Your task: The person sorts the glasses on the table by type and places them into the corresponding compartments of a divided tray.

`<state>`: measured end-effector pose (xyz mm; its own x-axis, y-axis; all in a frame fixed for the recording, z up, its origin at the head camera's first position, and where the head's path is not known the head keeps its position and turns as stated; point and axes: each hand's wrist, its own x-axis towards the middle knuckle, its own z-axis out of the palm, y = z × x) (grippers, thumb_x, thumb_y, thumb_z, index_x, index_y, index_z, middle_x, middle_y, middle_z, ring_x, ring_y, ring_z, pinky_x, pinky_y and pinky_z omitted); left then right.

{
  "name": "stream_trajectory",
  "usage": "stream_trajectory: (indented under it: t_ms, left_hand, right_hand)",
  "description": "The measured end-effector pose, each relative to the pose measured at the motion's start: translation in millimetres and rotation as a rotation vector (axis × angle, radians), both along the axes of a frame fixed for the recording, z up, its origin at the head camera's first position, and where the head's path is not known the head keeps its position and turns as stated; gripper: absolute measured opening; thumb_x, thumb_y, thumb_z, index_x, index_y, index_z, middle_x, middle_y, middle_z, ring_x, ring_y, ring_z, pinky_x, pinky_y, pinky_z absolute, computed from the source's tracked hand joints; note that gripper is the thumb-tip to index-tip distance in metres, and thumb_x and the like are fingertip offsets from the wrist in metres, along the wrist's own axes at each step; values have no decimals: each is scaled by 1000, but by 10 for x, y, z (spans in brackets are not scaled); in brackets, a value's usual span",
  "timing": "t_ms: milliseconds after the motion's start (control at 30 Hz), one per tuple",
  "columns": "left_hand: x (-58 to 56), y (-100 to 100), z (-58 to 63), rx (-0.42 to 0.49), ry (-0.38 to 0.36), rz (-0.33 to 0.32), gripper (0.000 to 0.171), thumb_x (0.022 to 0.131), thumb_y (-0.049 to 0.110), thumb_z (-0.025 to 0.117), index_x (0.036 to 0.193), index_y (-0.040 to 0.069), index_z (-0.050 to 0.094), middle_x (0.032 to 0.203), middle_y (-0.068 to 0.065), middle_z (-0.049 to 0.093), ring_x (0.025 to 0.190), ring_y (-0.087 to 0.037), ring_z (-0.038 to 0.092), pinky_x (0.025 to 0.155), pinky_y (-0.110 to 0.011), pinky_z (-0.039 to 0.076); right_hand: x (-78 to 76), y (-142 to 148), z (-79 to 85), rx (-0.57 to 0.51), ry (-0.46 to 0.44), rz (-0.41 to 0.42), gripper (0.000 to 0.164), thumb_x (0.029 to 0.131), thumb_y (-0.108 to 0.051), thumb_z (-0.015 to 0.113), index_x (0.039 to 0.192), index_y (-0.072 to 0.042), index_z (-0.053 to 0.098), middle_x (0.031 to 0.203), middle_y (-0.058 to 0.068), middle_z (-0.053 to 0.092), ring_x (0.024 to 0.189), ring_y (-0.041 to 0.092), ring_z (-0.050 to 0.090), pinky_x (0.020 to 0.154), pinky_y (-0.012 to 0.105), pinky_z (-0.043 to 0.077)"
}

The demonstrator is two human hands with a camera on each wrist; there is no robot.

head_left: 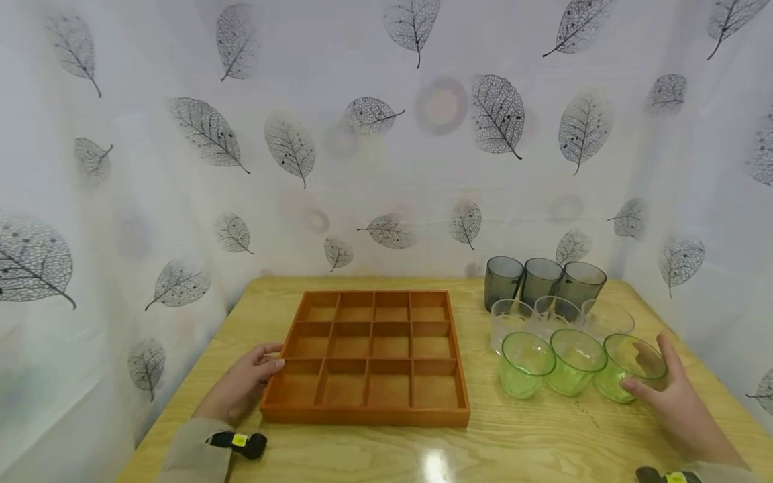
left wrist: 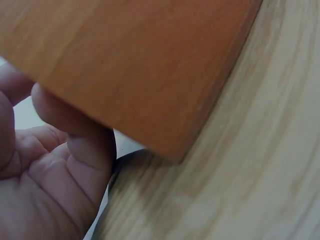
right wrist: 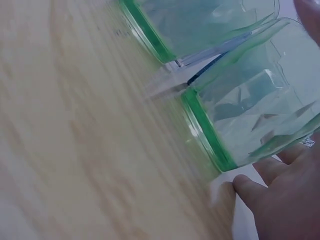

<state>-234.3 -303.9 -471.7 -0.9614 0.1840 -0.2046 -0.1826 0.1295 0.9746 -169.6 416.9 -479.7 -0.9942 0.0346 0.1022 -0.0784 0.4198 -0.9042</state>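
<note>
My left hand point(head_left: 238, 382) holds the left side of a reddish-brown wooden box point(head_left: 365, 417), thumb at its rim and fingers along the outer wall. The box lies flat on the table and is split into several square compartments with nothing in them. Around the rightmost green-tinted glass cup point(head_left: 619, 389) is my right hand point(head_left: 679, 399), thumb across the front and fingers on the far right side. That cup stands upright, its green base point(right wrist: 207, 130) at the tabletop in the right wrist view. Two like cups, a middle one point(head_left: 570, 382) and a left one point(head_left: 522, 382), stand beside it.
Behind the green cups is a row of clear cups point(head_left: 504, 325), then a row of dark grey cups point(head_left: 503, 285) at the back right. The wooden table point(head_left: 338, 453) ends at a white curtain with leaf prints point(head_left: 362, 168).
</note>
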Motion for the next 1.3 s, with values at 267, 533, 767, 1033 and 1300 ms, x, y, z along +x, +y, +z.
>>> stream_trajectory:
  t_ms: [267,533,767,1033,1300]
  left_hand:
    - [7,-13,-15,24,-10,2,60,105,18,56,151,-5,25,108,-9,53,90,-18,55,79,-32,51]
    - [12,-12,-34,22,-12,21,59,105,18,56,151,-4,27,110,-9,53,92,-19,56,80,-33,52]
    - [-14,-21,-54,27,-2,19,59,106,20,56,151,-4,26,114,-11,55,97,-20,60,83,-35,54]
    - [-33,0,-83,70,8,19,57,105,15,57,149,-6,27,110,-9,54,93,-18,58,81,-33,53]
    - [-21,-8,-47,45,-4,30,58,105,17,56,150,-5,26,112,-10,54,94,-19,59,82,-34,54]
  right_hand:
    - [-44,-7,-99,-57,42,35,103,104,-9,57,154,-35,-30,168,-1,0,126,-19,28,83,5,41]
    - [-59,-4,-104,-92,14,41,105,103,-9,59,154,-33,-30,168,7,-1,108,-27,41,82,8,45]
    - [-58,-28,-95,-45,-3,21,105,103,-12,59,155,-32,-30,168,14,0,105,-28,40,81,9,45]
    - [-63,13,-88,29,22,5,100,102,-12,61,159,-23,-20,156,-4,38,106,-24,43,79,12,48]
    - [-75,-29,-75,27,43,17,88,101,-8,62,162,-8,-1,123,-37,47,105,-18,50,78,14,50]
